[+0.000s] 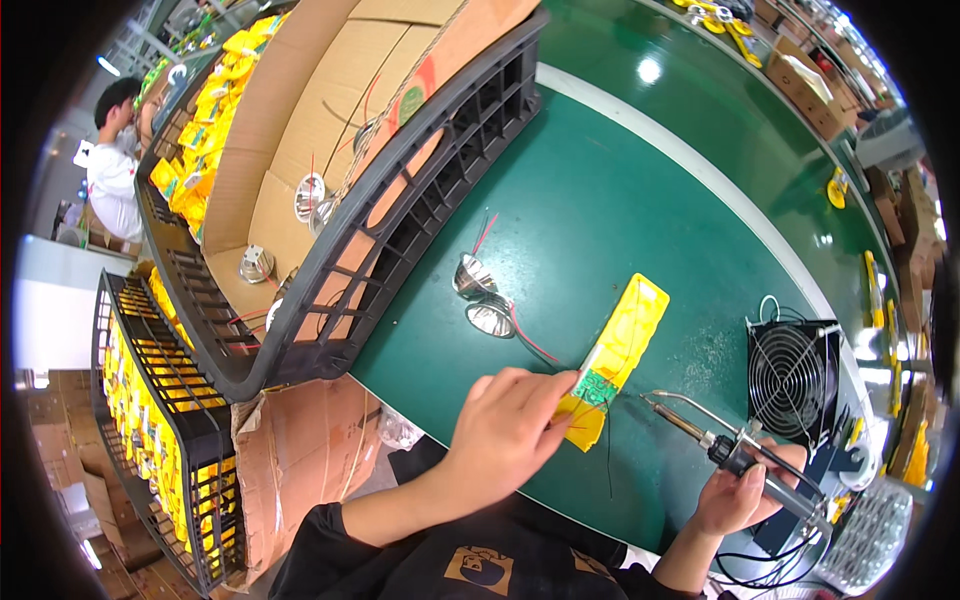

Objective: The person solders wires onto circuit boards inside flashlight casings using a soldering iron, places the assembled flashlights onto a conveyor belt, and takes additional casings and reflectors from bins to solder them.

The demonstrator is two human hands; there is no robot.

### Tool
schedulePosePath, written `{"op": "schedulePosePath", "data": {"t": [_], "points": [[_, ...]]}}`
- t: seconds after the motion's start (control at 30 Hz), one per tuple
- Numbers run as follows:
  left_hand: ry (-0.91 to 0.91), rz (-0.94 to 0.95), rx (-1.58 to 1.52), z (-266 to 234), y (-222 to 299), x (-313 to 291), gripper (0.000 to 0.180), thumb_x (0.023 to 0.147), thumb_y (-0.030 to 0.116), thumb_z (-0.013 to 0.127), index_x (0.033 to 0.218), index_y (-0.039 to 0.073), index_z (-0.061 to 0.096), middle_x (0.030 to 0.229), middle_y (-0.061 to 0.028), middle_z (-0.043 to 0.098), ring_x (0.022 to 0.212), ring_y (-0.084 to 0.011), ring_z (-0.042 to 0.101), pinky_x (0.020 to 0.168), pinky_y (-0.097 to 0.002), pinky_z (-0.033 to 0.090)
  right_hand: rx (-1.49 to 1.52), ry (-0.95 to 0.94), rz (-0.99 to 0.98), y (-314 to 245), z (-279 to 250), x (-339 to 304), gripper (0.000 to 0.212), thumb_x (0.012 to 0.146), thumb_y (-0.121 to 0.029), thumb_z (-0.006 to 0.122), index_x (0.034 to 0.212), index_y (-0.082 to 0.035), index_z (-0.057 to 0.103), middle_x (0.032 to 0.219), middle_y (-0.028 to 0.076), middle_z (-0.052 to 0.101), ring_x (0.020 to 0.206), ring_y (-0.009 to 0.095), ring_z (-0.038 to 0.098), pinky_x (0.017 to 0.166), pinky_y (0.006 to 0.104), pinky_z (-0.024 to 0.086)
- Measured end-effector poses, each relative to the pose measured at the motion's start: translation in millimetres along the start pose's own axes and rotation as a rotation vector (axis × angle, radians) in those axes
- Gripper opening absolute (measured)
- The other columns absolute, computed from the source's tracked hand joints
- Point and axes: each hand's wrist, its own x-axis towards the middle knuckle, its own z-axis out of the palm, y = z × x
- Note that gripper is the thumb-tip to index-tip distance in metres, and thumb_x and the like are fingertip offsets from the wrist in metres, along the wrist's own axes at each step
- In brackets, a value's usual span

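My left hand is closed on a long yellow plastic housing, pinching it near its lower end. A small green circuit board sits in the housing by my fingertips, with thin red and dark wires running from it. My right hand is wrapped round a soldering iron that has a thin metal tube alongside its shaft. The iron's tip points at the board from the right, a short gap away. Two shiny round reflectors with red and black wires lie on the green table, beyond my left hand.
A black fan with a round guard stands at the right. A black plastic crate holding a cardboard box with several reflectors rises at the left. Another crate of yellow parts is below it. A person sits far left.
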Motion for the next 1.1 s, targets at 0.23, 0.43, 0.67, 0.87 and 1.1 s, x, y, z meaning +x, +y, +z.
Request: {"op": "schedulePosePath", "data": {"t": [0.23, 0.43, 0.67, 0.87, 1.1], "points": [[-0.17, 0.226, 0.04, -31, -17, 7, 0.031, 0.06, 0.009, 0.066, 0.09, 0.01, 0.059, 0.088, -0.003, 0.054, 0.084, -0.0219, 0.05, 0.072, -0.0327, 0.039, 0.03, 0.001, -0.042, -4, 1, 0, 0.036, 0.071, -0.026, 0.061, 0.072, 0.0, 0.037, 0.06, 0.005, 0.04, 0.044, 0.01, 0.042, 0.038, 0.0192, 0.033], [-0.106, 0.515, 0.127, -48, -25, -5, 0.021, 0.056, 0.017, 0.07, 0.076, 0.016, 0.062, 0.08, 0.0039, 0.049, 0.075, -0.0149, 0.045, 0.07, -0.0307, 0.035, -0.02, -0.073, -0.027, -9, -3, -2, 0.035, 0.07, -0.026, 0.061, 0.073, 0.001, 0.038, 0.059, 0.005, 0.04, 0.044, 0.01, 0.043, 0.04, 0.0192, 0.035], [-0.043, 0.574, 0.276, -35, -37, -15, 0.011, 0.063, 0.016, 0.063, 0.073, 0.016, 0.06, 0.08, 0.005, 0.047, 0.076, -0.0111, 0.042, 0.073, -0.0291, 0.033, 0.057, -0.006, -0.006, -6, -18, -6, 0.035, 0.07, -0.024, 0.062, 0.073, 0.0, 0.036, 0.063, 0.005, 0.038, 0.044, 0.01, 0.043, 0.038, 0.0193, 0.035], [-0.003, 0.546, 0.299, -30, -35, -14, 0.008, 0.064, 0.014, 0.061, 0.072, 0.015, 0.06, 0.087, 0.0049, 0.049, 0.082, -0.0111, 0.04, 0.076, -0.031, 0.033, -0.07, 0.077, -0.018, 3, -51, -23, 0.034, 0.069, -0.02, 0.062, 0.073, -0.002, 0.034, 0.069, 0.004, 0.034, 0.05, 0.009, 0.037, 0.043, 0.0192, 0.032], [-0.11, 0.574, 0.325, -32, -35, -13, 0.009, 0.063, 0.015, 0.062, 0.071, 0.015, 0.058, 0.092, 0.0055, 0.049, 0.085, -0.0126, 0.042, 0.081, -0.0334, 0.032, -0.127, 0.122, 0.047, 5, -72, -31, 0.033, 0.069, -0.021, 0.061, 0.07, -0.002, 0.034, 0.067, 0.003, 0.032, 0.05, 0.009, 0.033, 0.046, 0.0194, 0.029]]}}
